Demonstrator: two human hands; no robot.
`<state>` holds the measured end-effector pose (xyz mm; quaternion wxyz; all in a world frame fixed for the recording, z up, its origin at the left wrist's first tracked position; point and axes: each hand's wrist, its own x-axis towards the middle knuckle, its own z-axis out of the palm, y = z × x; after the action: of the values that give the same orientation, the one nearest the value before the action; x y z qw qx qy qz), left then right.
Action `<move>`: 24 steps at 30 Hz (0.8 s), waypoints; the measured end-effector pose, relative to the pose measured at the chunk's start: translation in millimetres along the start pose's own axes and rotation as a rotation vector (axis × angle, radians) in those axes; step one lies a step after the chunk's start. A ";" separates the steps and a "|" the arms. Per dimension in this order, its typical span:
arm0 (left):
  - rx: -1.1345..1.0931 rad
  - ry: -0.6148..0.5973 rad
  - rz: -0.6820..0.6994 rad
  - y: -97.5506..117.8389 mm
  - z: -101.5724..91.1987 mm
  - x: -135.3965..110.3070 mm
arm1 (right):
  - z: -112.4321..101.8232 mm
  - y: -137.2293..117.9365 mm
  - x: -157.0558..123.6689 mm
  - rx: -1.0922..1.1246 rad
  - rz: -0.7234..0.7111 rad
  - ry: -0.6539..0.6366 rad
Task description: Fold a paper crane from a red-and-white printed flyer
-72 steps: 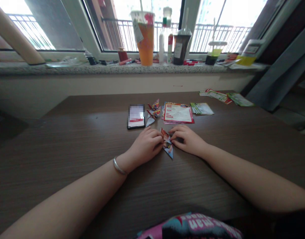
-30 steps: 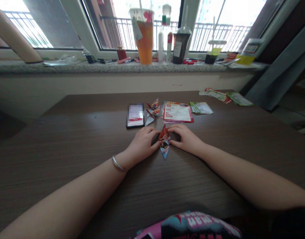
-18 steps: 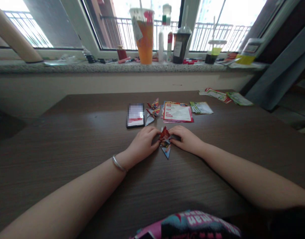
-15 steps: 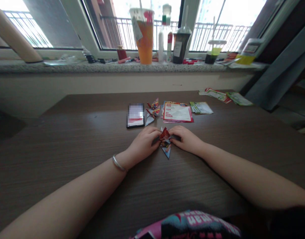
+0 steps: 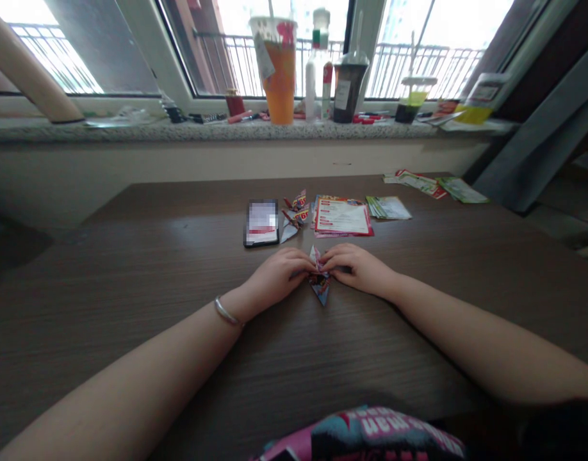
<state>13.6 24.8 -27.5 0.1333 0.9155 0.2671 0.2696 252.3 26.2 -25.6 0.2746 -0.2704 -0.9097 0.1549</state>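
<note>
Brown desk (image 5: 130, 269) with wood grain stands before a bright window (image 5: 275, 64). Near its middle is one folded paper (image 5: 319, 292), long and narrow, with a bluish point toward the person and a paler point toward the window. Left hand (image 5: 283, 272) pinches the paper at its left side, and right hand (image 5: 360, 267) pinches it at its right side. The fingertips are close together and cover part of the folds, so I cannot tell their exact form. Around the left wrist is a silver bracelet (image 5: 226, 312).

Just beyond the hands lie some folded paper shapes (image 5: 300, 215) with printed colours, and a phone (image 5: 262, 224) is just beside them on the left. To the right lies a stack of cards (image 5: 343, 219), the top one with red border; greenish cards (image 5: 390, 208) are beside it. Farther, on the speckled sill (image 5: 202, 133), stands a tall cup with orange drink (image 5: 280, 83).
</note>
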 end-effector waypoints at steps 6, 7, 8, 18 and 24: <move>0.046 -0.043 0.020 1.8 -2.5 -0.1 | -1.4 0.0 -0.9 -0.028 -0.017 -0.039; 0.056 -0.054 0.023 2.3 -3.1 0.1 | -1.6 -0.1 -1.1 -0.033 -0.021 -0.042; 0.065 -0.062 0.025 2.7 -3.7 0.3 | -1.9 -0.1 -1.2 -0.040 -0.025 -0.045; 0.210 -0.119 0.025 11.2 -9.3 0.4 | -4.1 -4.9 0.1 -0.124 -0.022 -0.082; 0.338 -0.145 0.093 16.7 -11.3 2.0 | -6.1 -9.8 0.3 -0.203 -0.025 -0.109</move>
<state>15.6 13.4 -10.9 -0.0163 0.9533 0.2556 0.1602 251.7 19.3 -16.4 0.1980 -0.2765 -0.9376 0.0730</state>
